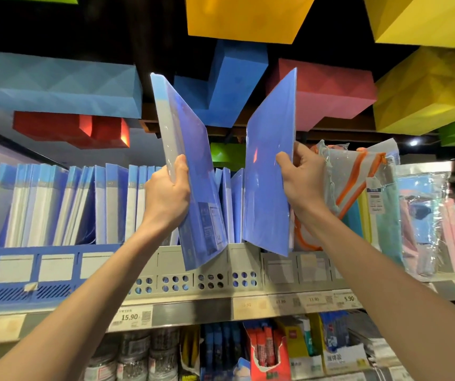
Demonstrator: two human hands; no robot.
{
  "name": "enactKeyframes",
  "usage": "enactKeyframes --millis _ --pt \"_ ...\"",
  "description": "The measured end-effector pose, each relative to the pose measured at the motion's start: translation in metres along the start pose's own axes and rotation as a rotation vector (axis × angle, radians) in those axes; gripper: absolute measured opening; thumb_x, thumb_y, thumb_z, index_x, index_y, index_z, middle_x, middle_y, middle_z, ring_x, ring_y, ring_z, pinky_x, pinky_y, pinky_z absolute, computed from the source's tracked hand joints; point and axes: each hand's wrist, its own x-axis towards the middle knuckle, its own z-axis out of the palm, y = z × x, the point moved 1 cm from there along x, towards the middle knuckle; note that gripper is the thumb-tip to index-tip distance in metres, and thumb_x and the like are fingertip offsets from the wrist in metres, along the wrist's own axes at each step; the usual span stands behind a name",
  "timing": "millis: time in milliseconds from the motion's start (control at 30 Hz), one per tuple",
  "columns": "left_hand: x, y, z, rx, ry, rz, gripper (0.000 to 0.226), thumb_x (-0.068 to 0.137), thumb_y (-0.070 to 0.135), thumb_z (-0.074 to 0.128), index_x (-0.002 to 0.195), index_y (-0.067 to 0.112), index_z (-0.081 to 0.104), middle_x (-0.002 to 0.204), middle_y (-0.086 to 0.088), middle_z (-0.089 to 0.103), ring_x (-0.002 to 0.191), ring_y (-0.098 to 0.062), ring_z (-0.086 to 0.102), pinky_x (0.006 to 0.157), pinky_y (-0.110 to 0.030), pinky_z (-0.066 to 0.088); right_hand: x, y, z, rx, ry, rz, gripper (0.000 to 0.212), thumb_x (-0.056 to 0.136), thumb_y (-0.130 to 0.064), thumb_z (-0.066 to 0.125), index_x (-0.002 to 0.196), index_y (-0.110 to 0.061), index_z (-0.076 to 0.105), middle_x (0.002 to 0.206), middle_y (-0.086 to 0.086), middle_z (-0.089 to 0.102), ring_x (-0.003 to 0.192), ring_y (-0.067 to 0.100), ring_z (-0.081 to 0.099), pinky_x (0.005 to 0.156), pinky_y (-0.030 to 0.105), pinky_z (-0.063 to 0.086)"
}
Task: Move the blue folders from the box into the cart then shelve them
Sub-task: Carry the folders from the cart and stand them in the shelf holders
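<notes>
Aloft, left folder (190, 149) in left grip (167, 193), right folder (270, 166) in right grip (302, 180)

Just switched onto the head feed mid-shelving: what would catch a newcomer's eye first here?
The left hand grips one blue folder and the right hand grips a second blue folder, both held high at centre frame, leaning apart by the grey shelf tray. A packed row of folders stands on the shelf to the left, and large coloured blocks hang overhead.
</notes>
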Motion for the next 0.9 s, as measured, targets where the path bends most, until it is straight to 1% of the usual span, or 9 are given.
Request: enactKeyframes --millis 67,133,233,333,400,467,600,700,900 --pt "0.000 0.001 0.001 0.008 0.010 -0.005 0.045 0.108 0.040 0.036 0.074 0.016 0.054 0.068 0.004 0.056 0.060 -0.010 0.053 0.047 -0.009 0.037 0.001 0.001 0.002 0.010 -0.008 -0.007 0.012 0.094 -0.010 0.056 0.088 -0.007 0.065 0.093 0.028 0.065 0.089 0.049 0.057 0.058 0.042 0.049" --pt "0.000 0.003 0.000 0.020 0.010 0.000 0.043 0.108 0.039 0.037 0.080 0.014 0.058 0.071 0.006 0.058 0.062 -0.009 0.055 0.049 -0.008 0.039 0.001 0.001 0.003 0.023 -0.026 -0.012 0.010 0.096 -0.010 0.055 0.091 -0.010 0.064 0.088 0.016 0.069 0.088 0.039 0.062 0.063 0.048 0.054" --pt "0.000 0.002 -0.002 0.006 -0.016 -0.005 0.045 0.107 0.043 0.036 0.085 0.013 0.062 0.079 0.000 0.066 0.071 -0.016 0.063 0.062 -0.030 0.052 0.003 -0.003 0.003 0.021 -0.022 -0.010 0.016 0.097 -0.014 0.055 0.088 -0.027 0.061 0.086 -0.006 0.069 0.086 0.026 0.066 0.068 0.047 0.057" --pt "0.002 -0.003 -0.005 0.004 0.000 -0.019 0.053 0.106 0.046 0.037 0.089 0.005 0.064 0.088 -0.013 0.070 0.083 -0.033 0.068 0.075 -0.050 0.057 0.007 -0.011 0.005 0.035 0.020 -0.047 0.020 0.093 -0.016 0.055 0.085 -0.032 0.064 0.092 0.018 0.070 0.082 0.041 0.063 0.065 0.048 0.057" --pt "0.002 -0.005 -0.006 0.002 0.004 -0.025 0.055 0.105 0.050 0.037 0.090 0.003 0.063 0.092 -0.017 0.071 0.087 -0.036 0.068 0.078 -0.056 0.058 0.011 -0.018 0.004 0.050 0.031 -0.074 0.021 0.091 -0.013 0.055 0.091 -0.029 0.068 0.094 0.017 0.071 0.070 0.030 0.061 0.062 0.041 0.054" --pt "0.002 -0.005 -0.007 -0.006 0.006 -0.039 0.058 0.105 0.051 0.037 0.092 0.001 0.063 0.095 -0.019 0.071 0.089 -0.037 0.068 0.080 -0.058 0.057 0.013 -0.023 0.005 0.045 0.031 -0.091 0.018 0.090 -0.013 0.055 0.094 -0.025 0.068 0.092 0.013 0.073 0.070 0.019 0.059 0.060 0.046 0.055" --pt "0.003 -0.005 -0.005 -0.042 0.003 -0.053 0.054 0.106 0.048 0.036 0.093 0.004 0.064 0.094 -0.012 0.071 0.087 -0.027 0.068 0.081 -0.043 0.059 0.012 -0.027 0.010 0.030 0.026 -0.101 0.019 0.091 -0.013 0.056 0.087 -0.029 0.065 0.092 0.017 0.072 0.079 0.041 0.064 0.064 0.056 0.054" --pt "0.001 -0.001 -0.003 -0.007 -0.001 -0.021 0.048 0.107 0.040 0.036 0.079 0.009 0.057 0.073 -0.003 0.060 0.060 -0.007 0.055 0.051 -0.012 0.042 0.012 -0.029 0.008 0.040 0.031 -0.129 0.018 0.090 -0.014 0.055 0.086 -0.028 0.066 0.091 0.021 0.069 0.082 0.047 0.060 0.058 0.053 0.053" --pt "-0.001 -0.002 -0.002 0.013 0.011 0.001 0.049 0.107 0.041 0.037 0.064 0.017 0.044 0.060 0.002 0.048 0.054 -0.010 0.044 0.049 -0.019 0.035 0.021 -0.030 0.004 0.075 0.050 -0.090 0.023 0.086 -0.014 0.056 0.093 0.004 0.068 0.089 0.024 0.067 0.067 0.021 0.051 0.058 0.034 0.044"
